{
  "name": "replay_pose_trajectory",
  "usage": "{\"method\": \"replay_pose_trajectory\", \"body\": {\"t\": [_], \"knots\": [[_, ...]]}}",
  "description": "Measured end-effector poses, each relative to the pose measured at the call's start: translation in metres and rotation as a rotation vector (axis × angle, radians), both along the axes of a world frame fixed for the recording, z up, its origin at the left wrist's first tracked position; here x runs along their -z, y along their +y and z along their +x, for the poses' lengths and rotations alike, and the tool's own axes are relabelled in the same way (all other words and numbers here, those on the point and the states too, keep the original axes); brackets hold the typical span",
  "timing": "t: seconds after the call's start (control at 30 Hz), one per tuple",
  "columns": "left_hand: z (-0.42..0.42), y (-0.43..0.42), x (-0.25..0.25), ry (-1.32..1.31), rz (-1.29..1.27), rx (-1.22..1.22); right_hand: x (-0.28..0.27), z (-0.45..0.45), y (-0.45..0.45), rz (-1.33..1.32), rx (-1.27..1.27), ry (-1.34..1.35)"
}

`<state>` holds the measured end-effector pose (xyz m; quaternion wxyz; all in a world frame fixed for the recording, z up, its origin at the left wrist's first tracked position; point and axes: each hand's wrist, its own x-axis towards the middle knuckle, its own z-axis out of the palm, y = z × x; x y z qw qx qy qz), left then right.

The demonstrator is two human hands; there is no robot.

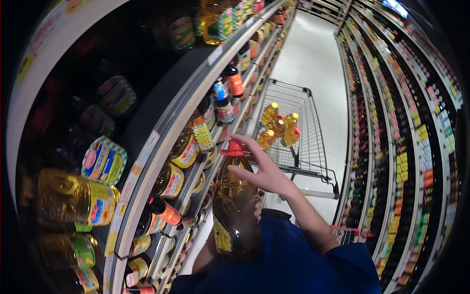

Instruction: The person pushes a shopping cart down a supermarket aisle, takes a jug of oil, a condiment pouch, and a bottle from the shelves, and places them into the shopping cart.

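A large bottle of cooking oil (236, 210) with a red cap and a yellow label is upright before my chest. My right hand (264, 169) is closed about its top, thumb below the red cap and fingers over it. My left hand (257, 206) is mostly hidden behind the bottle; its fingertips show at the bottle's right edge, wrapped round it. Beyond, a shopping cart (313, 130) holds several oil bottles (272, 113) with yellow and red caps.
Shelves (147, 161) of oil and sauce bottles run close along my left. A large oil bottle (81, 198) lies at an angle in view on the near shelf. More stocked shelves (406, 161) line the right. A pale floor (313, 49) stretches ahead between them.
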<state>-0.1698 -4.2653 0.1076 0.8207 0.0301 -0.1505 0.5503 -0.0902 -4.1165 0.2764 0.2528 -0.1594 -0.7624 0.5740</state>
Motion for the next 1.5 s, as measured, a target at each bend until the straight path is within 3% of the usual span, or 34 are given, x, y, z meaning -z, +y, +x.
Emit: {"method": "replay_pose_trajectory", "body": {"t": [0.13,0.3,0.37,0.47,0.57,0.7,0.77,0.87,0.97,1.0,1.07,1.13,1.23,1.3,1.33,1.4,1.5], "knots": [[0.017,0.017,0.010,-0.111,0.112,0.158,0.017,0.017,0.016,-0.135,0.117,-0.069],[0.028,0.024,-0.002,-0.134,0.064,0.291,0.044,0.039,0.047,-0.392,0.106,-0.096],[0.031,0.036,-0.002,-0.136,0.162,0.332,0.067,0.040,0.064,-0.581,-0.023,0.027],[0.030,0.036,-0.017,-0.156,0.043,0.356,0.068,0.032,0.064,-0.832,-0.169,0.099],[0.034,0.033,0.000,-0.142,-0.024,0.322,0.086,0.030,0.067,-1.005,-0.358,0.095],[0.038,0.038,0.019,-0.042,-0.013,0.194,0.137,0.027,0.091,-1.007,-0.435,0.040],[0.044,0.041,0.012,-0.010,-0.132,0.146,0.152,0.028,0.105,-1.027,-0.469,0.023],[0.051,0.063,-0.020,0.078,-0.228,0.082,0.134,0.043,0.132,-0.927,-0.506,-0.063],[0.056,0.080,0.023,0.179,-0.334,0.080,0.147,0.066,0.155,-0.918,-0.429,-0.036],[0.068,0.083,0.054,0.077,-0.270,0.015,0.150,0.077,0.160,-0.937,-0.389,-0.012],[0.051,0.091,0.059,0.114,-0.355,0.179,0.153,0.099,0.166,-0.987,-0.304,-0.015],[0.054,0.097,0.057,0.270,-0.427,0.162,0.156,0.116,0.171,-1.016,-0.213,0.041],[0.086,0.096,0.013,0.713,-0.506,-0.115,0.173,0.140,0.186,-1.168,-0.069,0.148],[0.101,0.134,-0.039,1.342,-0.554,-0.011,0.172,0.156,0.199,-1.197,0.090,0.145],[0.108,0.147,-0.049,1.453,-0.577,0.000,0.176,0.167,0.207,-1.219,0.116,0.104],[0.109,0.159,-0.049,1.455,-0.645,-0.055,0.181,0.187,0.225,-1.220,0.181,0.027],[0.106,0.166,-0.023,1.068,-0.748,-0.291,0.190,0.205,0.249,-1.178,0.329,0.059]]}}
